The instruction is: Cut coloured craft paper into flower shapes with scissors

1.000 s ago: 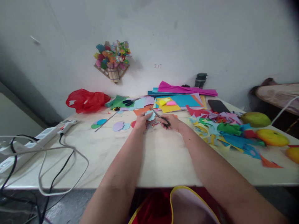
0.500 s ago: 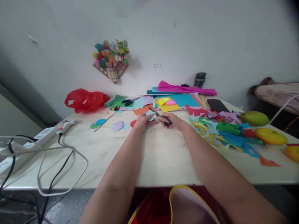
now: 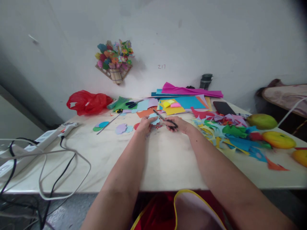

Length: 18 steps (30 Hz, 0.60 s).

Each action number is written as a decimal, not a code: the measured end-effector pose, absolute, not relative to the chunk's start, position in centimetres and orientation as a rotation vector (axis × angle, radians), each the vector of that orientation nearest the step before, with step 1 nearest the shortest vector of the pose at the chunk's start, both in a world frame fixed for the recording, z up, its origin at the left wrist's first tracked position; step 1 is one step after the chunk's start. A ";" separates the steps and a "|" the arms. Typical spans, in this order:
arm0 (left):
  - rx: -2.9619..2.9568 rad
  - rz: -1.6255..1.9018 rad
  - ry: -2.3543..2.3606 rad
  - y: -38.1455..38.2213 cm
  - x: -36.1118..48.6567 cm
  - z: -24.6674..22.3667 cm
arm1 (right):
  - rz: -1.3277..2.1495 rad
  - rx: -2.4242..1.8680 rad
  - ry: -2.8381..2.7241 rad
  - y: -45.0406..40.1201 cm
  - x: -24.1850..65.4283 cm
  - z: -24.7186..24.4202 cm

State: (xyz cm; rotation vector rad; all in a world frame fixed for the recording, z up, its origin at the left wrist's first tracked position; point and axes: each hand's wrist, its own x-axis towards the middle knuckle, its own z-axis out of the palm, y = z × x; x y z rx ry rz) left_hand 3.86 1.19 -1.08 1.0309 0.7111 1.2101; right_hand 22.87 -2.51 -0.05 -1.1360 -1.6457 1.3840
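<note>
Near the middle of the white table [image 3: 168,166], my left hand [image 3: 144,125] is closed on a light blue paper piece [image 3: 154,119] with a wavy edge. Black-handled scissors [image 3: 171,124] are gripped in my right hand [image 3: 177,124], with their blades pointing up and left beside the blue paper. Small reddish scraps [image 3: 158,126] lie beneath, between the hands. Just left of my left hand are a red paper piece [image 3: 136,126] and a lilac scalloped piece [image 3: 121,128].
Paper scraps [image 3: 236,131], mangoes [image 3: 278,140] and a dark phone [image 3: 224,108] are on the right. Coloured sheets [image 3: 189,103] lie at the back. A red plastic bag [image 3: 88,102] sits back left; a power strip [image 3: 33,150] with loose cables is left.
The scissors' blades have shifted slightly left against the light blue paper, which also sits a little differently in my left hand. Both arms are nearly unmoved.
</note>
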 end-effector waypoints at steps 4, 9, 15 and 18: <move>1.032 1.214 0.730 1.5 3.8 -1.2 | 1.384 -1.130 -1.653 -2.8 22.8 0.2; 1.037 1.206 0.702 1.7 3.7 -1.4 | 1.365 -1.129 -1.663 -3.1 22.6 0.6; 1.044 1.178 0.683 1.8 3.7 -1.5 | 1.327 -1.170 -1.676 -3.4 22.4 0.8; 1.048 1.171 0.689 1.8 3.6 -1.6 | 1.325 -1.174 -1.670 -3.5 22.4 0.9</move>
